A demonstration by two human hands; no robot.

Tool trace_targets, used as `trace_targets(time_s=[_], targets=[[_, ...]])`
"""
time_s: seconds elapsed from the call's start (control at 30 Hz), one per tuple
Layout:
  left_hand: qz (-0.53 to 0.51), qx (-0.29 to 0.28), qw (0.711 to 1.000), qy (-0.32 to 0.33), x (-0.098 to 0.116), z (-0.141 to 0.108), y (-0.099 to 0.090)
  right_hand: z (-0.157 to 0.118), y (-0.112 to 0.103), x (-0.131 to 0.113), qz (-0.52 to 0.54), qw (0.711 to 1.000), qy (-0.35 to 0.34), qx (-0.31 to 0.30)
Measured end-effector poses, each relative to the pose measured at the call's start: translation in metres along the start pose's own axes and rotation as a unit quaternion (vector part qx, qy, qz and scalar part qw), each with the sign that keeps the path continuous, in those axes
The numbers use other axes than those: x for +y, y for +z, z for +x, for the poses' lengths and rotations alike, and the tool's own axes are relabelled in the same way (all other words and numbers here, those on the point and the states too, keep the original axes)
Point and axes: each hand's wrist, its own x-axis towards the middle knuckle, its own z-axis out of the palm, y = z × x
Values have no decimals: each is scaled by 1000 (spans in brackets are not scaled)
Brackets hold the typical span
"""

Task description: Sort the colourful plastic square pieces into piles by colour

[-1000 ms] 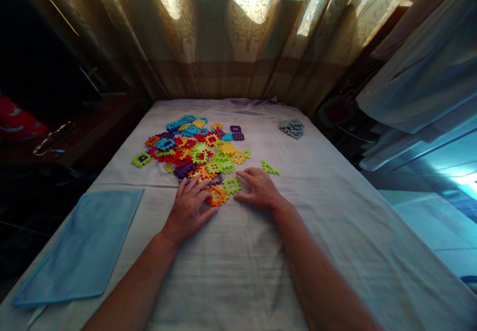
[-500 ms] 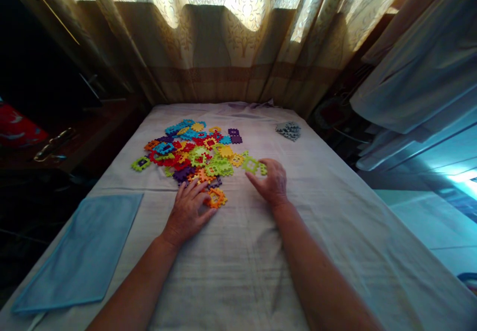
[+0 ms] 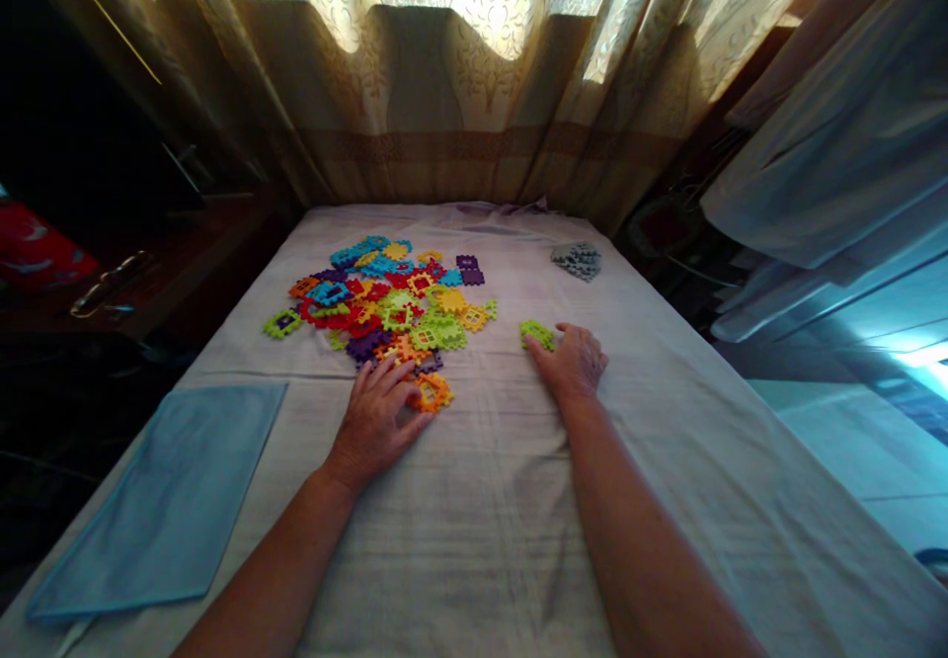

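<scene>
A mixed pile of flat plastic interlocking tiles [image 3: 400,312], with notched edges and several colours, lies in the middle of the bed or table. My left hand [image 3: 374,416] rests at the pile's near edge, fingers spread. Its fingertips reach the purple and orange tiles, and an orange tile [image 3: 434,393] lies beside its thumb and index finger. To the right of the pile, my right hand [image 3: 574,362] has its thumb and fingers around light green tiles [image 3: 536,334] low on the cloth. How many green tiles are stacked there is unclear.
A grey group of tiles [image 3: 578,260] lies at the far right. Two purple tiles [image 3: 469,270] sit at the pile's far edge. A light blue mesh pouch [image 3: 167,500] lies at the left on the white sheet [image 3: 474,539]. Curtains [image 3: 415,105] hang behind.
My right hand has moved right, away from the pile, with a light green tile that now lies with the other green at its thumb. My left hand stays in place.
</scene>
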Motion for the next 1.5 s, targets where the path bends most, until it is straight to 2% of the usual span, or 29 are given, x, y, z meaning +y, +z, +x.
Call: trace_targets(time_s=[0.1, 0.2, 0.33, 0.43, 0.57, 0.7, 0.87, 0.97, 1.07, 1.17, 1.3, 1.4, 1.5], targets=[[-8, 4, 1000, -2, -1, 0, 1, -1, 0, -5, 25, 999, -31, 26], [-15, 11, 1000, -4, -2, 0, 2, -10, 2, -23, 74, 989, -123, 36], [-15, 16, 1000, -7, -1, 0, 3, -32, 11, -66, 124, 949, -288, -31], [-12, 17, 1000, -7, -1, -1, 3, -44, 19, -94, 127, 923, -354, -84], [-10, 16, 1000, -9, 0, -1, 3, -48, 30, -111, 122, 908, -382, -122], [-8, 18, 1000, -9, 0, -1, 3, -49, 35, -109, 140, 903, -381, -139], [-10, 17, 1000, -9, -1, -2, 4, -47, 37, -104, 186, 891, -396, -123], [-12, 13, 1000, -12, -1, -2, 4, -40, 38, -101, 217, 898, -366, -112], [-18, 11, 1000, -17, -1, -2, 4, -24, 32, -91, 248, 924, -266, -117], [-24, 9, 999, -20, -2, -2, 3, 1, 20, -69, 246, 949, -164, -109], [-27, 8, 999, -18, -2, -1, 3, 31, 8, -31, 209, 975, -54, -53], [-28, 15, 999, -17, -3, -1, 4, 43, 9, -8, 197, 980, -10, -36], [-27, 18, 999, -15, -4, -1, 5, 46, 12, 4, 185, 982, 16, -24]])
